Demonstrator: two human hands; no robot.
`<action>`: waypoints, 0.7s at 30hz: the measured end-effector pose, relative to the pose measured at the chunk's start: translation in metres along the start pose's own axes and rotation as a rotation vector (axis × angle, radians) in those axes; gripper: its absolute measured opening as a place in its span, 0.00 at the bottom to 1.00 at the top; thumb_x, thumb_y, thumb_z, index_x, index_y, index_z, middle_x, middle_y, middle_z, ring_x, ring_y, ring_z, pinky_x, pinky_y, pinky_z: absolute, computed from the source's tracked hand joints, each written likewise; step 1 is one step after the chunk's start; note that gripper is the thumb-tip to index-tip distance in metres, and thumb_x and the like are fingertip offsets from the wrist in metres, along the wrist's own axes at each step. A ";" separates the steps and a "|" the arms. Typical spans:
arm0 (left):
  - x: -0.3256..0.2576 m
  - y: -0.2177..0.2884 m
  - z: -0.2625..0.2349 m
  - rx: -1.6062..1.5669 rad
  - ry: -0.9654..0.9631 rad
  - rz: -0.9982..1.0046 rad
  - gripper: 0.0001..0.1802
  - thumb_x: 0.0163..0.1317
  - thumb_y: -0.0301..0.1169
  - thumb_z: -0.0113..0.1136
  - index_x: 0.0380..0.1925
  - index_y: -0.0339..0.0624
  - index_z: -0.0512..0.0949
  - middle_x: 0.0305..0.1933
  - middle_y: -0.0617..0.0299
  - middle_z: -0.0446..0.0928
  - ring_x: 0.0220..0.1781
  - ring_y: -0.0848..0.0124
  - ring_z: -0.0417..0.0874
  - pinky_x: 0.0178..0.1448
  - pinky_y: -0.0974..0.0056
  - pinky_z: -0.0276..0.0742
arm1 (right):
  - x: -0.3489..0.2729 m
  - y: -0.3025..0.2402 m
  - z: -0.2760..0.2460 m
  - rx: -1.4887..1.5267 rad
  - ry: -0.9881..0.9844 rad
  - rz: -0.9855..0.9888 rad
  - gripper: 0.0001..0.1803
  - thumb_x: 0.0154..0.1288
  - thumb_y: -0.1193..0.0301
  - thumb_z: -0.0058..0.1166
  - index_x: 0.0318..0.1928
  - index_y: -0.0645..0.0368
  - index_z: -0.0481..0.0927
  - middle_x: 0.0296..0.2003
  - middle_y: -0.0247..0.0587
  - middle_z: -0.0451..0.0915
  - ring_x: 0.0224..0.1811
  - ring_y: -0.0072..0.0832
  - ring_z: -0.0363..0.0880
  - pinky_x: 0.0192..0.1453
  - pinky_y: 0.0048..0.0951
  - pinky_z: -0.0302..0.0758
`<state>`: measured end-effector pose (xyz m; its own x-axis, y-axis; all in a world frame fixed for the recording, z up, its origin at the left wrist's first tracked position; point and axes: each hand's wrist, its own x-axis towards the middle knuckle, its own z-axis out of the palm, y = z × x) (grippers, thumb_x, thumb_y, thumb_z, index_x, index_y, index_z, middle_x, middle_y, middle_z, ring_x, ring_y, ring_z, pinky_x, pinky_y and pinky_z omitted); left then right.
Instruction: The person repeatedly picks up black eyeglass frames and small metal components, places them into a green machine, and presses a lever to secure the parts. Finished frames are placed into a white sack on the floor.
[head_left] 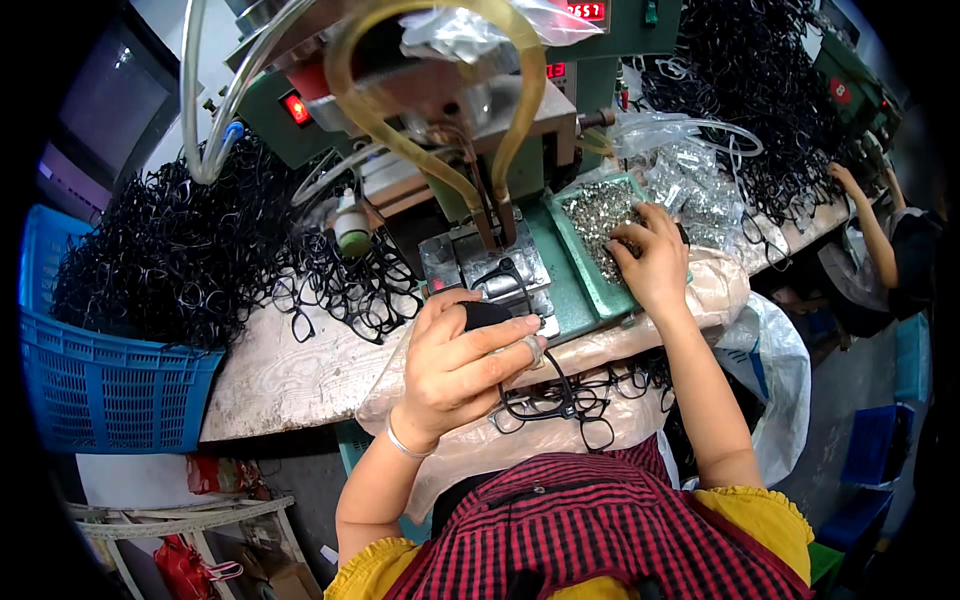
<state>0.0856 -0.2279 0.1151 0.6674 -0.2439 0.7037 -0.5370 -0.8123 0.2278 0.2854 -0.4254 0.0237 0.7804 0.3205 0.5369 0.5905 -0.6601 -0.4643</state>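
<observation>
My left hand [455,365] is closed around a black eyeglass frame [545,410], tilted at the front of the machine's metal work plate [462,262]. One dark arm of the frame reaches up onto the plate, under the machine's two upright prongs [492,222]. A dark cover is on one of the left fingers and a pale wrap on another. My right hand [655,258] reaches into a green tray [567,232] of small metal parts [597,212]. Its thumb and fingers are curled together at the parts; whatever they pinch is too small to make out.
Black eyeglass frames pile up at left [190,240] beside a blue basket [120,380], and at back right [750,90]. Clear bags of metal parts [690,180] lie past the tray. Yellowish tubes [530,90] hang before the machine. Another person's arm [875,235] is at far right.
</observation>
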 end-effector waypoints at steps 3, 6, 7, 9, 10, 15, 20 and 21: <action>0.001 0.001 -0.003 -0.021 -0.015 -0.022 0.11 0.47 0.28 0.71 0.33 0.48 0.84 0.42 0.63 0.85 0.34 0.66 0.80 0.51 0.54 0.75 | 0.000 0.003 0.008 0.124 0.031 0.078 0.04 0.51 0.69 0.65 0.29 0.53 0.85 0.54 0.43 0.78 0.63 0.43 0.70 0.61 0.39 0.68; -0.004 0.005 0.001 -0.019 0.046 -0.054 0.12 0.48 0.26 0.70 0.35 0.47 0.84 0.42 0.63 0.85 0.34 0.66 0.80 0.53 0.52 0.75 | 0.006 -0.007 0.009 0.058 0.014 -0.028 0.11 0.51 0.69 0.65 0.36 0.57 0.83 0.59 0.44 0.75 0.66 0.42 0.67 0.63 0.38 0.67; -0.013 0.006 0.002 0.008 0.031 -0.068 0.14 0.48 0.25 0.70 0.37 0.45 0.83 0.47 0.60 0.84 0.42 0.61 0.83 0.58 0.50 0.74 | 0.008 -0.017 0.012 0.049 0.018 -0.086 0.13 0.52 0.69 0.65 0.38 0.58 0.83 0.60 0.44 0.74 0.66 0.42 0.67 0.63 0.38 0.67; -0.032 0.024 0.006 0.010 0.028 -0.198 0.20 0.48 0.26 0.69 0.44 0.46 0.79 0.56 0.59 0.79 0.52 0.57 0.81 0.62 0.50 0.71 | 0.005 -0.016 0.017 -0.028 -0.060 -0.109 0.12 0.51 0.72 0.65 0.38 0.60 0.81 0.60 0.48 0.73 0.67 0.44 0.66 0.67 0.44 0.64; -0.047 0.037 0.006 -0.031 0.068 -0.292 0.23 0.49 0.27 0.70 0.47 0.46 0.77 0.59 0.54 0.77 0.62 0.51 0.76 0.65 0.48 0.69 | 0.004 -0.013 0.021 0.021 -0.001 -0.137 0.09 0.51 0.73 0.64 0.34 0.61 0.81 0.58 0.49 0.75 0.66 0.47 0.67 0.67 0.45 0.64; -0.111 0.027 -0.055 0.560 0.584 -0.715 0.14 0.64 0.28 0.56 0.46 0.33 0.78 0.55 0.51 0.78 0.57 0.58 0.79 0.64 0.57 0.70 | -0.008 -0.005 -0.002 0.093 0.149 -0.096 0.04 0.54 0.78 0.58 0.32 0.62 0.79 0.48 0.51 0.80 0.51 0.47 0.77 0.57 0.40 0.72; -0.141 -0.098 -0.153 0.626 0.513 -0.808 0.12 0.68 0.25 0.52 0.49 0.35 0.76 0.45 0.53 0.81 0.47 0.63 0.80 0.53 0.62 0.74 | 0.010 -0.013 -0.002 0.221 0.137 -0.124 0.05 0.56 0.77 0.58 0.35 0.60 0.82 0.38 0.45 0.83 0.45 0.43 0.79 0.51 0.38 0.74; -0.155 -0.130 -0.160 0.749 0.339 -0.766 0.13 0.66 0.25 0.53 0.51 0.39 0.76 0.43 0.51 0.81 0.45 0.59 0.81 0.49 0.60 0.76 | 0.016 -0.023 -0.002 0.250 0.141 -0.140 0.04 0.57 0.77 0.58 0.34 0.60 0.82 0.36 0.43 0.83 0.43 0.42 0.80 0.50 0.37 0.74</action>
<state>-0.0310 -0.0001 0.0840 0.4526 0.5203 0.7242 0.4760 -0.8277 0.2972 0.2836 -0.4069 0.0443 0.6623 0.2872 0.6920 0.7358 -0.4233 -0.5286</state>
